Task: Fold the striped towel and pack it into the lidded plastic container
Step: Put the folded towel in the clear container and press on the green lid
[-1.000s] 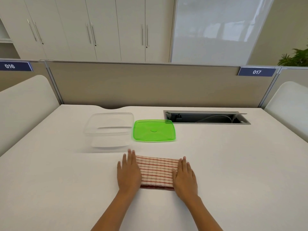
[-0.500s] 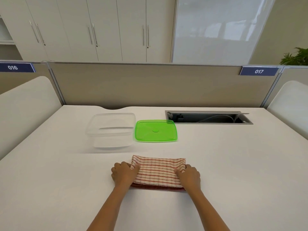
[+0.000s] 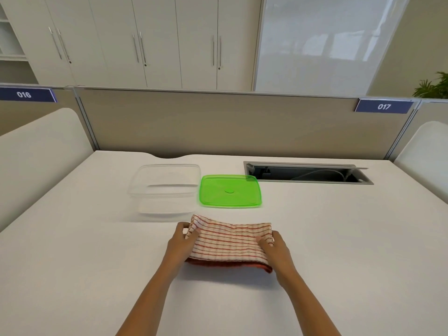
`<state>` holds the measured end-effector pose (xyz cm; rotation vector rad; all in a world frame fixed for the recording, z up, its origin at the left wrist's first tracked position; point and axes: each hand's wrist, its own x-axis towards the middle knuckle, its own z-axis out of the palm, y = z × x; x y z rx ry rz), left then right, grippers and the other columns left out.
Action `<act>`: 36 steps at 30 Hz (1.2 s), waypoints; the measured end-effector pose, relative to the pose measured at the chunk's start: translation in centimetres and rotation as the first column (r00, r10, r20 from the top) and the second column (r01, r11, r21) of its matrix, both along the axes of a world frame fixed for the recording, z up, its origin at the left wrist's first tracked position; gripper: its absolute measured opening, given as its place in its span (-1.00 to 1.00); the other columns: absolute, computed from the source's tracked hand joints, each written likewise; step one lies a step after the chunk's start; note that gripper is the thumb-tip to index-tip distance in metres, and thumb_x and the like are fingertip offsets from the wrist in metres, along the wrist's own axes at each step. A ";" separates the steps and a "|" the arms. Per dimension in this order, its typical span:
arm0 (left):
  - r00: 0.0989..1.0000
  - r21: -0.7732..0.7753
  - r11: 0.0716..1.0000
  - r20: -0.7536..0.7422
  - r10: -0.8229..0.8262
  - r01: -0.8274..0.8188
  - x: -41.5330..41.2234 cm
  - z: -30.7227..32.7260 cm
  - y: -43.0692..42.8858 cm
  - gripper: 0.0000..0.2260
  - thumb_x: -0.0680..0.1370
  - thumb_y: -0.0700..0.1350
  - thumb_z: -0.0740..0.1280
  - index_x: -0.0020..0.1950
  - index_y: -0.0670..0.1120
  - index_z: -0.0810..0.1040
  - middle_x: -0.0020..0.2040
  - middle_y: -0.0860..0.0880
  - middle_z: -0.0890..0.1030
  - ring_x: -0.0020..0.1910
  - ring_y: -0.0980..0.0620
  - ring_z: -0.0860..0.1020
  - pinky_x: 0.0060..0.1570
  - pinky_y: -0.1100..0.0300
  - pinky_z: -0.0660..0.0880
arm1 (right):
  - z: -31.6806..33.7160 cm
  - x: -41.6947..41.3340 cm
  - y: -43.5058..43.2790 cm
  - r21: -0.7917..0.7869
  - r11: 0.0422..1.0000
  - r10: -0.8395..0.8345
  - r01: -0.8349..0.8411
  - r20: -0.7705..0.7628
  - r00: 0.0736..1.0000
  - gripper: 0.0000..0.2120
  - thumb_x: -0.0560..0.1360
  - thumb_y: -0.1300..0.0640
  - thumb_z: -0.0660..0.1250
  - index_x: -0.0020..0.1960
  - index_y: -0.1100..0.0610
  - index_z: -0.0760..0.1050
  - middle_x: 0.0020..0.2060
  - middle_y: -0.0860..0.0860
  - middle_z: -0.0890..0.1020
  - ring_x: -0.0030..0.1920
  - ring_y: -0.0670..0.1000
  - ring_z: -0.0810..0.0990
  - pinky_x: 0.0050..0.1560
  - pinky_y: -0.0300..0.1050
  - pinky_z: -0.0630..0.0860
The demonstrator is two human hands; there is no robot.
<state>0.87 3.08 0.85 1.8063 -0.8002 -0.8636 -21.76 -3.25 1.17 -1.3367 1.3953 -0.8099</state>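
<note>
A folded red-and-white striped towel [image 3: 230, 242] is held just above the white table, its far edge raised. My left hand [image 3: 181, 243] grips its left end, thumb on top. My right hand [image 3: 276, 249] grips its right end the same way. Beyond the towel, to the left, stands the clear plastic container [image 3: 166, 189], open and with nothing in it. Its green lid [image 3: 230, 191] lies flat on the table right beside it.
An open cable tray slot [image 3: 308, 172] is set into the table [image 3: 339, 238] at the back right. A beige partition wall [image 3: 230, 124] closes off the far edge. White rounded side panels stand at the left [image 3: 41, 151] and right [image 3: 426, 151].
My hands went from lying flat on the towel's ends to curling around them, and the towel has risen off the table and moved slightly towards the container.
</note>
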 end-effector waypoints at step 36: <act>0.556 0.004 0.979 0.824 0.113 -0.204 15.4 6.1 -9.9 -0.67 0.56 -0.21 0.22 0.33 -0.18 0.41 0.31 -0.21 0.47 0.22 -0.19 0.47 0.19 -0.01 0.44 | 7.4 24.4 -10.6 -0.410 0.638 0.060 -0.651 -0.817 0.574 -0.71 0.50 0.37 0.10 0.18 0.29 0.44 0.18 0.22 0.47 0.19 0.21 0.43 0.12 0.05 0.38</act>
